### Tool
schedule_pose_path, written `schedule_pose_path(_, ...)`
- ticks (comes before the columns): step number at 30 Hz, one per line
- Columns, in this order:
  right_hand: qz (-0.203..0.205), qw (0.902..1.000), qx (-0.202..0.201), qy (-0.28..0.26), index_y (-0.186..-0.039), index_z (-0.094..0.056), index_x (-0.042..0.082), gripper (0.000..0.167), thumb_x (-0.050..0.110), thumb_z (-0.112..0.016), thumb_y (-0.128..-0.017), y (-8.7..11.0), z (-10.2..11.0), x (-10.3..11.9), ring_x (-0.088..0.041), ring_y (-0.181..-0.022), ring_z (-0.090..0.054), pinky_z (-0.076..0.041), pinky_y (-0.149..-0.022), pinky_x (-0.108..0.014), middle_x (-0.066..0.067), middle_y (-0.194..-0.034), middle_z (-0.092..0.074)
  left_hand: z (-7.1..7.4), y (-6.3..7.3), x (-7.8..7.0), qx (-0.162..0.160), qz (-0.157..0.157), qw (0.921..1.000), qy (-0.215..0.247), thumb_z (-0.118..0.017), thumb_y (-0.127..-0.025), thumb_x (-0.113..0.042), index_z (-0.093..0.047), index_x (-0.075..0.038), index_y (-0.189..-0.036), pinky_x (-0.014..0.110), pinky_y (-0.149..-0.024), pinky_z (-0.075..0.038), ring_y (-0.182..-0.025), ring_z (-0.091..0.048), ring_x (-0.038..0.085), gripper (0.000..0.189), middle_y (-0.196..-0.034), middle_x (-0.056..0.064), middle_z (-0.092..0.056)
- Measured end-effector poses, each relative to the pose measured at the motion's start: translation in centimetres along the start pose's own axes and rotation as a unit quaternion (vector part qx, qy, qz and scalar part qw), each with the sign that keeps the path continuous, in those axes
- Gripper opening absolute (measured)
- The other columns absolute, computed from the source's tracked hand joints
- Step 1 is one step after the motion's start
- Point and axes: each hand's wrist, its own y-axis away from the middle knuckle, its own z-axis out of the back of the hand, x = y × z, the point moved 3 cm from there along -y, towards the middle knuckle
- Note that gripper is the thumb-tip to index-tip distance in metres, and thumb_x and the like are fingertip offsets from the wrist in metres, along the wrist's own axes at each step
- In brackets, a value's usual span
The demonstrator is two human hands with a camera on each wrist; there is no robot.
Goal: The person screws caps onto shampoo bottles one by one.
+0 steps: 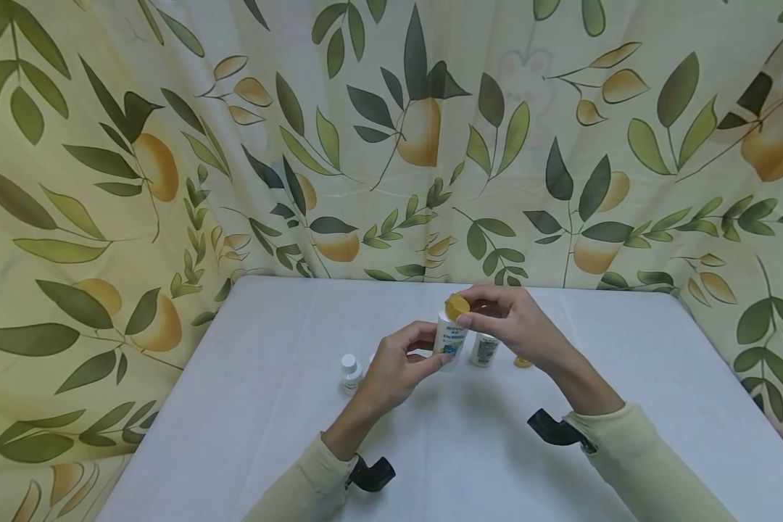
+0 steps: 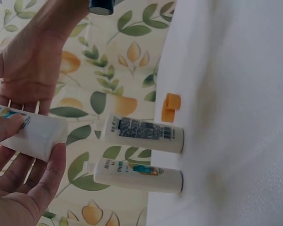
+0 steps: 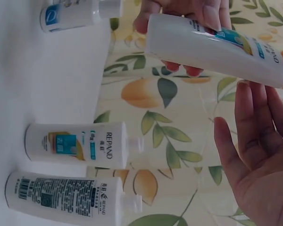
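Observation:
My left hand (image 1: pixel 391 366) grips a white bottle (image 1: pixel 451 337) around its lower body, with its thumb over the label. The bottle is held tilted above the table, an orange cap (image 1: pixel 457 307) at its top. My right hand (image 1: pixel 518 322) pinches this cap between thumb and fingers. Two more white bottles stand on the table without caps: one with a colored front label (image 3: pixel 78 145), the other showing a dense text label and barcode (image 3: pixel 66 197). Orange caps (image 2: pixel 170 107) lie on the table near them.
A smaller white bottle (image 1: pixel 350 373) with a white cap stands to the left, partly beside my left forearm. The white-covered table (image 1: pixel 267 435) ends at a patterned curtain (image 1: pixel 378 181) behind. Black wrist mounts (image 1: pixel 372 475) stick out from both sleeves.

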Motion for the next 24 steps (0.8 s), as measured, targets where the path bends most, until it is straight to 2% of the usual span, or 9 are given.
schedule_pose_path(4, -0.01, 0.9998, -0.015, 0.006, -0.118, -0.068, 0.004, 0.027, 0.014, -0.075, -0.093, -0.03, -0.05, -0.11, -0.026, -0.104, -0.066, -0.055, -0.092, -0.03, -0.008, -0.114, -0.068, -0.11, 0.02, -0.01, 0.005, -0.001, 1.0, 0.003, -0.075, -0.092, -0.01, -0.064, -0.011, -0.128, 0.025, -0.086, -0.06, -0.108, -0.066, 0.016, 0.037, -0.124, 0.005, -0.068)
schedule_pose_path(10, 0.007, 0.9987, -0.03, 0.041, -0.109, -0.071, 0.008, 0.022, 0.013, -0.079, -0.09, -0.08, -0.07, -0.05, -0.022, -0.1, -0.067, -0.056, -0.092, -0.032, -0.004, -0.11, -0.069, -0.01, 0.01, -0.04, 0.005, -0.002, 1.0, -0.007, -0.076, -0.092, -0.012, -0.065, -0.012, -0.129, 0.025, -0.086, -0.06, -0.108, -0.066, 0.015, 0.038, -0.124, 0.004, -0.068)
schedule_pose_path(18, 0.023, 0.9962, -0.013, 0.083, -0.117, -0.074, 0.017, 0.02, 0.022, -0.07, -0.098, 0.07, 0.04, 0.42, -0.017, -0.098, -0.063, -0.054, -0.094, -0.033, 0.003, -0.112, -0.069, 0.23, -0.09, 0.07, 0.001, -0.002, 0.9998, -0.017, -0.076, -0.092, -0.012, -0.065, -0.011, -0.129, 0.026, -0.085, -0.06, -0.106, -0.067, 0.015, 0.039, -0.122, 0.005, -0.069)
schedule_pose_path(24, 0.046, 0.9948, -0.016, 0.089, -0.11, -0.076, 0.018, 0.014, 0.019, -0.069, -0.098, 0.12, 0.14, 0.8, -0.016, -0.097, -0.063, -0.055, -0.089, -0.031, 0.004, -0.109, -0.069, 0.31, -0.09, 0.21, 0.0, -0.003, 0.9998, -0.022, -0.076, -0.092, -0.011, -0.065, -0.01, -0.129, 0.026, -0.084, -0.06, -0.106, -0.067, 0.015, 0.038, -0.122, 0.005, -0.07)
